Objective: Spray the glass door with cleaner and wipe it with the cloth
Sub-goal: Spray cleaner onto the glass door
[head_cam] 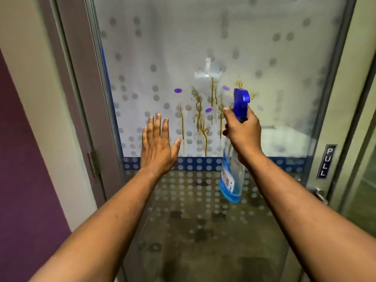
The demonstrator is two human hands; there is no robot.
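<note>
A frosted glass door [162,47] with grey dots fills the view. Brown drip stains [203,117] run down its middle, with small purple spots around them. My right hand [243,132] grips a clear spray bottle [233,176] of blue cleaner by the neck, a finger on the trigger, its blue nozzle head [241,98] pointing at the stains. My left hand [157,146] is open and flat, fingers spread, just left of the stains at the glass. No cloth is in view.
A grey door frame with a hinge [94,161] stands at the left beside a purple wall [24,159]. At the right are a PULL sign [326,161] and a metal handle [319,193]. A blue dotted band [199,163] crosses the door.
</note>
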